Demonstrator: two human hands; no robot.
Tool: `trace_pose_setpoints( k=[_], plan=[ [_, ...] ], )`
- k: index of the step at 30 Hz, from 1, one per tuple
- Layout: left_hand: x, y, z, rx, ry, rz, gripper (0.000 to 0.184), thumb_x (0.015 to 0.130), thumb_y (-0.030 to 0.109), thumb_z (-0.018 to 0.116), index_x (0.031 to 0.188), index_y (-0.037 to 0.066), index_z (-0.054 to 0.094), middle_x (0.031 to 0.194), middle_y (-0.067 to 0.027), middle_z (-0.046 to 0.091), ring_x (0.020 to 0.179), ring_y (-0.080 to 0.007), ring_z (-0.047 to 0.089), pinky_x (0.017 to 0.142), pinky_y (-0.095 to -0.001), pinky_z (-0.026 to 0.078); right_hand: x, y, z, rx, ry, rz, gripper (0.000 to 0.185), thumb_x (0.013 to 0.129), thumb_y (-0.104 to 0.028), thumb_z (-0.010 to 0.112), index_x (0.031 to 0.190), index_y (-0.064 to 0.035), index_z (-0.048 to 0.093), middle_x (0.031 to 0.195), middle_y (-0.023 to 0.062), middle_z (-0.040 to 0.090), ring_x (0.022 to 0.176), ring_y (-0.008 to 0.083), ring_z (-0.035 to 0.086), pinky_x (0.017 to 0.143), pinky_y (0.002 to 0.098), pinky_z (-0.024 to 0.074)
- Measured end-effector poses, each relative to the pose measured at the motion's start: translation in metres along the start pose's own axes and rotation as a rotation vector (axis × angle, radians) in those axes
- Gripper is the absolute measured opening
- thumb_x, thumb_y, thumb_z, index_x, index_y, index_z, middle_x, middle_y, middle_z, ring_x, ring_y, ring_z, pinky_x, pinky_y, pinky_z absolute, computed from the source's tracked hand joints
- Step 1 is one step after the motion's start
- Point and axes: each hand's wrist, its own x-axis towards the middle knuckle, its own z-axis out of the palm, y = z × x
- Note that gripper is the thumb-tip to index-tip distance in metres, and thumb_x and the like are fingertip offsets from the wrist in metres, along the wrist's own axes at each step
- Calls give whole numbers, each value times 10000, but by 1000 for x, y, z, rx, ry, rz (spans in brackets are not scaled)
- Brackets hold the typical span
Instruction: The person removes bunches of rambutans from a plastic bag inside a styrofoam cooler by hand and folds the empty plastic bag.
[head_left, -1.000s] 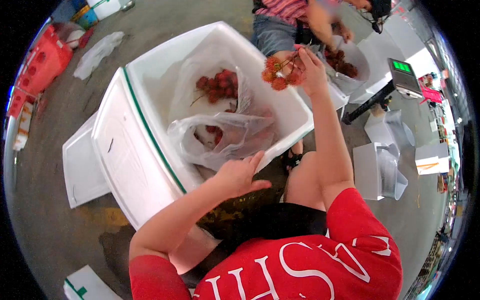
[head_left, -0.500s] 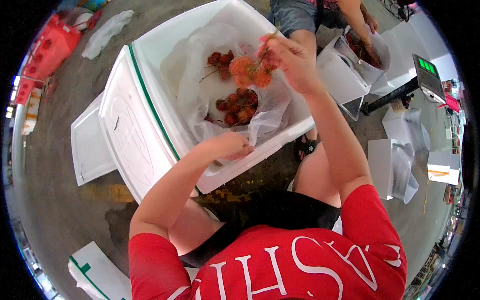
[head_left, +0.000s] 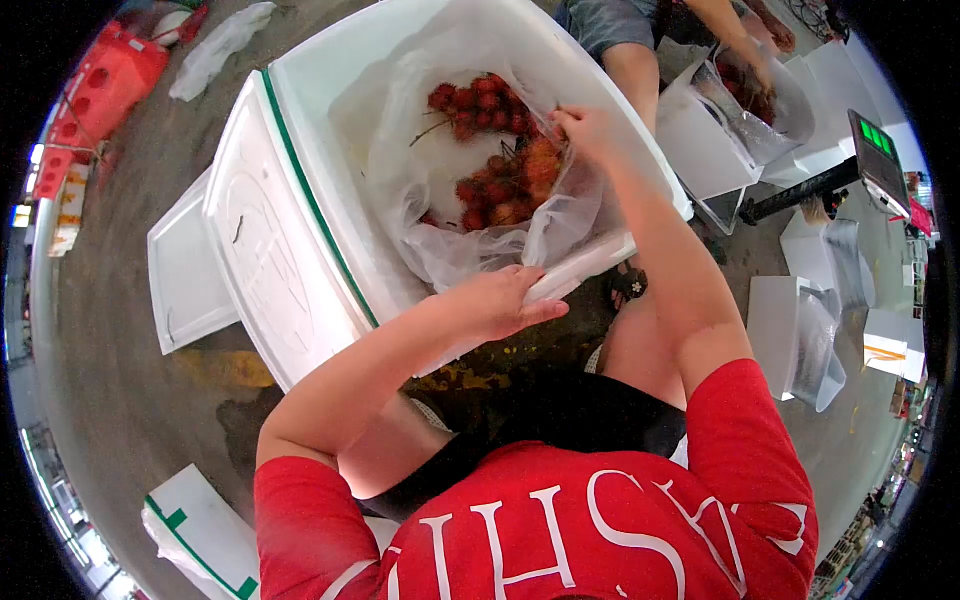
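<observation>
A white foam box (head_left: 335, 85) stands in front of me, lined with a clear plastic bag (head_left: 400, 200). Bunches of red rambutans (head_left: 480, 105) lie inside the bag, and a more orange bunch (head_left: 543, 165) rests at its right side. My left hand (head_left: 505, 300) grips the near rim of the box, fingers over the edge and thumb outside. At the bag's right edge, my right hand (head_left: 592, 135) has its fingers pinched together on the plastic, just above the orange bunch.
A foam lid (head_left: 265, 240) leans on the box's left side. Another person's hand (head_left: 750, 65) reaches into a lined box (head_left: 705, 140) at upper right. A scale display (head_left: 880, 150) and foam boxes (head_left: 775, 320) stand to the right. A red plastic barrier (head_left: 105, 85) stands far left.
My right hand has lowered the orange rambutan bunch into the bag, let it go and moved to the bag's edge. My left hand has shifted right along the near rim.
</observation>
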Motion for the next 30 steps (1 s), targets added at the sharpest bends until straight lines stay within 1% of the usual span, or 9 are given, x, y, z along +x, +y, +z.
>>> trace_pose_setpoints(
  k=[2,6,9,15,18,20,22,26,30],
  plan=[
    [3,-5,-1,13,15,79,753,891,603,499,1328,-7,437,1222,-272,549,1110,-411,551,949,-449,432,7,11,-14,47,99,62,296,909,-294,566,1016,-58,709,843,96,706,730,170,653,688,312,502],
    [4,-1,-5,26,-23,82,732,888,584,520,1318,-3,438,1250,-264,523,1102,-402,555,938,-453,437,2,-9,-30,211,134,128,288,942,-260,521,975,-22,680,809,93,682,692,135,631,647,300,492],
    [4,2,-10,49,-50,110,768,908,591,486,1380,-2,366,1308,-247,499,1181,-407,510,1010,-432,404,6,-21,-46,513,321,77,208,982,-188,452,976,-41,599,736,30,600,663,149,594,593,292,462],
    [9,14,-22,-49,-112,40,679,926,568,464,1376,66,382,1198,-239,575,1092,-395,568,916,-429,455,-6,-48,-69,924,363,1,139,985,-186,468,966,-91,567,790,23,582,715,132,603,629,275,489],
    [27,6,-30,-205,101,-297,541,948,457,485,1350,98,428,1092,-211,628,990,-371,613,845,-419,476,-10,-51,-86,948,392,-112,134,983,-182,474,987,-84,565,821,32,584,731,144,606,667,298,513],
    [53,-39,-45,-41,433,-54,421,941,314,521,1301,96,493,1010,-182,656,911,-355,636,806,-422,487,-14,-54,-97,910,430,-92,139,982,-177,476,1006,-75,567,826,33,576,728,147,605,676,301,518],
    [90,-66,-64,379,463,-128,352,913,214,543,1245,100,563,1027,-192,654,938,-361,632,817,-432,487,-20,-63,-103,959,460,-94,146,981,-178,477,1012,-71,571,810,29,566,715,150,602,678,303,521],
    [155,-71,-67,317,574,-111,318,888,171,548,1195,143,626,1093,-190,646,1003,-359,617,864,-429,479,-16,-64,-100,1032,440,-131,142,981,-176,482,994,-67,572,813,25,561,720,152,601,692,304,523],
    [174,-45,-44,378,380,-187,293,860,141,538,1121,115,670,1130,-164,646,1037,-357,607,892,-423,480,-16,-66,-98,1026,351,-133,166,972,-165,497,994,-34,596,804,16,591,699,105,577,646,258,473]
  ],
)
